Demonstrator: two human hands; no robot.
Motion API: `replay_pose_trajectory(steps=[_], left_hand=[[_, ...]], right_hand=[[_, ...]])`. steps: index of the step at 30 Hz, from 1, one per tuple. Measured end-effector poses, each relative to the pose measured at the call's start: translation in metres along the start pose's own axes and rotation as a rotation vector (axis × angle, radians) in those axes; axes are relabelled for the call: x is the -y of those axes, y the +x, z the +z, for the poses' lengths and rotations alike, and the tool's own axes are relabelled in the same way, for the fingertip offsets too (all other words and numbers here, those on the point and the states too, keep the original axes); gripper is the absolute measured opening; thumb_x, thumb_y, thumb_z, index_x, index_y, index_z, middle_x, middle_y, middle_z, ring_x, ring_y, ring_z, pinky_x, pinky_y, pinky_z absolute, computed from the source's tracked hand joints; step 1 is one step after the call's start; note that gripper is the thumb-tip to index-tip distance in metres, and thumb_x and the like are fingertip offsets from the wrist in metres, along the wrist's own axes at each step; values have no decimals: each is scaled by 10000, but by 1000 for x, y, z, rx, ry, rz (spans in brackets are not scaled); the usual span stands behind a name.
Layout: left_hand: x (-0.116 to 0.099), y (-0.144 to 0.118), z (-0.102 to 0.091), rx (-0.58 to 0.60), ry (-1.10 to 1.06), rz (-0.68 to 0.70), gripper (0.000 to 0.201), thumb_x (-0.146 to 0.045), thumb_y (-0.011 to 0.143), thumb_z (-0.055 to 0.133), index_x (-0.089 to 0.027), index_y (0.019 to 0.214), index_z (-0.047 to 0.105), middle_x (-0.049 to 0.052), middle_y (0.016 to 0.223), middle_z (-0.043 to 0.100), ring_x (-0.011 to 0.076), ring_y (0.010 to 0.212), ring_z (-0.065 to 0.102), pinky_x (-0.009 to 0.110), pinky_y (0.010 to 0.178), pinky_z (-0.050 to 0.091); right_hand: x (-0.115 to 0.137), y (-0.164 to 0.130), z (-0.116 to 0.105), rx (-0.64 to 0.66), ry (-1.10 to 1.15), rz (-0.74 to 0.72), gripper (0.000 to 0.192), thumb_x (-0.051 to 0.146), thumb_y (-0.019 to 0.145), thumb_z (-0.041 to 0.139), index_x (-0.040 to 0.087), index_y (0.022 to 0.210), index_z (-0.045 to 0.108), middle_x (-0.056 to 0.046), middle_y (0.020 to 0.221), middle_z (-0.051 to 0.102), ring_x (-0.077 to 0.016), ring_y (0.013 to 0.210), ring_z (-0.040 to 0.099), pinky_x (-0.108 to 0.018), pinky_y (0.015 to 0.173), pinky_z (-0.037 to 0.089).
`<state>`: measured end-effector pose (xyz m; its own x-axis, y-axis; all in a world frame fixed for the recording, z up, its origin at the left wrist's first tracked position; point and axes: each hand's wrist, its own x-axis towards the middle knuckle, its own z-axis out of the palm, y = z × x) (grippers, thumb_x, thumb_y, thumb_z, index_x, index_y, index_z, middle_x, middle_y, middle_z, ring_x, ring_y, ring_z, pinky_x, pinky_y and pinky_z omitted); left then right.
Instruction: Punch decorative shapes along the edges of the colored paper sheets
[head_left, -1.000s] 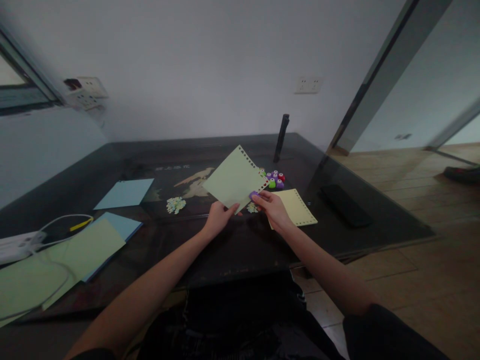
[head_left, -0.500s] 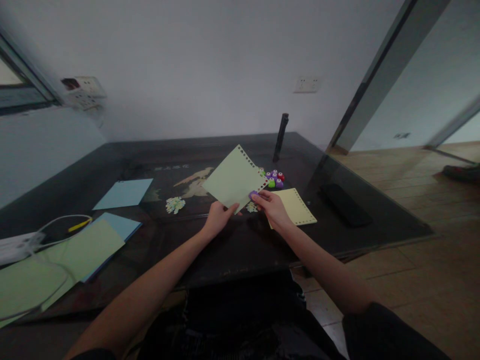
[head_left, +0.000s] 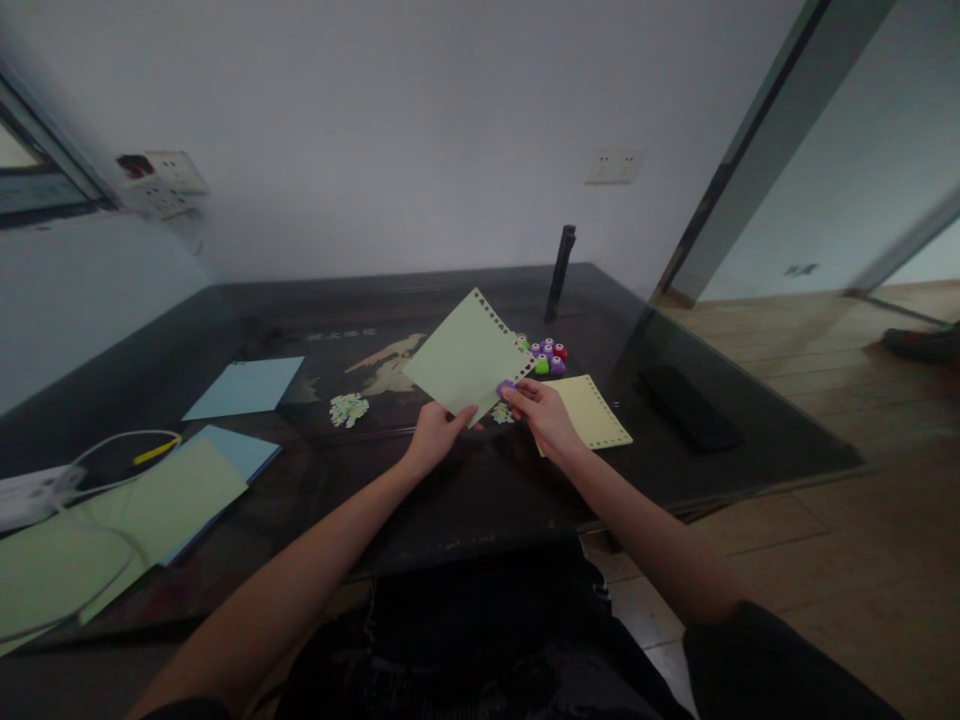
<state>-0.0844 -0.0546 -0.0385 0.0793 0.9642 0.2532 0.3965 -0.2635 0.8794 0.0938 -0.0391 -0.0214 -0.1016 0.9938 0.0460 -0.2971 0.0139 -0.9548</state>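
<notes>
Centre of frame: pale green paper sheet [head_left: 465,355] held up above the dark table [head_left: 465,500], tilted like a diamond, one corner pointing up. Its upper-right edge carries a row of small punched holes; the rest is plain, flat, uncreased. Left hand [head_left: 433,435] pinches the sheet's bottom corner, fingers closed on the paper. Right hand [head_left: 544,418] grips a small purple punch [head_left: 506,388], fingers clamped on it, and the punch sits on the sheet's lower-right edge at the end of the hole row.

Just right of the right hand: yellow sheet [head_left: 592,410] lies flat on the table, punched holes along its right edge too. Behind it, centre-right, a cluster of small coloured punches [head_left: 549,357], purple, green, red. Paper cut-out bits [head_left: 349,408] in a little pile left of the left hand.

Left of frame: blue sheet [head_left: 244,387] flat on the table; lower left, a stack of green and blue sheets [head_left: 150,510] with a white cable [head_left: 112,445] looping over it. Black upright stick [head_left: 561,272] at the table's far edge. Flat dark object [head_left: 686,408] on the right of the table, can't tell what it is.
</notes>
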Motion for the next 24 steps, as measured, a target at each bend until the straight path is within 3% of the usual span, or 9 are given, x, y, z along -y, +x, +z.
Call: replay_pose_trajectory(steps=[24], left_hand=[[0,-1,3,-4,-9,-19,297,-369,787,574,-104,782,710,69,668,727,189,601,646,258,605,494]], right_hand=[[2,-1,0,41,6,-44,351,434,560,798,174,703,611,10,664,562,-89,559,412,-245,480,256]])
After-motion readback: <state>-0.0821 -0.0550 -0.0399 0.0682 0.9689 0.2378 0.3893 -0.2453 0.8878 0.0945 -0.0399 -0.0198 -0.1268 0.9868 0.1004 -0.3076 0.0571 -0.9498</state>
